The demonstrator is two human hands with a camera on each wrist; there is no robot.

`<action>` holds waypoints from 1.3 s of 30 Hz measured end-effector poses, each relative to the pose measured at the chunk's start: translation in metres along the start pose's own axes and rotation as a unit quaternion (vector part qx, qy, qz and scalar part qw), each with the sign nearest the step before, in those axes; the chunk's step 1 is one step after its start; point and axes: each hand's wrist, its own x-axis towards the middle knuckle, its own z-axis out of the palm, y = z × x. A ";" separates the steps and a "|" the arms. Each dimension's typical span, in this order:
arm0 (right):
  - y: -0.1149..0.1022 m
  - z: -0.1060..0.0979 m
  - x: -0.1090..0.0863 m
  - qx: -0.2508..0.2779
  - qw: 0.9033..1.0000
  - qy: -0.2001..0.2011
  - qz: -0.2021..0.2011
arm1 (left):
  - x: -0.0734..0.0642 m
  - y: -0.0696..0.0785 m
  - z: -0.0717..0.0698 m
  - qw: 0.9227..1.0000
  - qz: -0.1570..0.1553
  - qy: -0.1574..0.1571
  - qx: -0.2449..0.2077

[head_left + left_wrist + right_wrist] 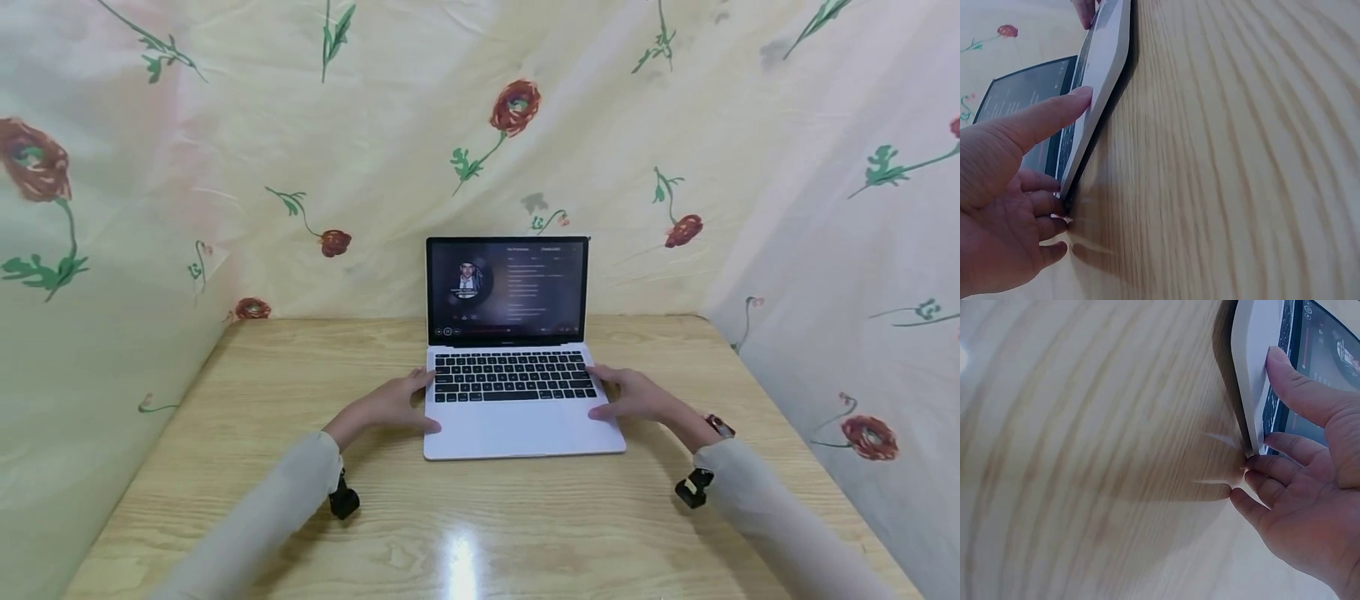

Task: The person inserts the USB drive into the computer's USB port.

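An unfolded silver laptop (522, 429) lies on the wooden table, its lit screen (507, 292) showing what looks like a music player. At its left edge, my left hand (392, 404) holds the base, thumb (1066, 112) on top by the front corner and fingers along the side. My right hand (633, 393) grips the opposite edge the same way, its thumb (1294, 384) lying on the palm rest. In both wrist views the lower fingertips reach down to the tabletop beside the base. The laptop's underside is hidden.
The wooden table (300, 358) stretches out around the laptop. Cloth with printed red flowers (360, 158) hangs behind the table and along both sides. Black wrist devices (344, 498) sit under both sleeves.
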 end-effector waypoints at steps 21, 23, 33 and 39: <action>-0.040 0.017 0.023 -0.019 0.999 -0.012 -0.022 | -0.027 -0.027 -0.027 1.000 -0.022 0.004 0.002; -0.042 0.018 0.025 -0.025 0.999 -0.011 -0.021 | -0.028 -0.030 -0.029 1.000 -0.022 0.006 0.004; -0.051 0.026 0.032 -0.022 1.000 -0.009 -0.020 | -0.031 -0.045 -0.033 1.000 -0.026 0.011 -0.003; -0.060 0.029 0.032 -0.014 1.000 -0.011 -0.005 | -0.033 -0.051 -0.037 1.000 -0.026 0.010 0.001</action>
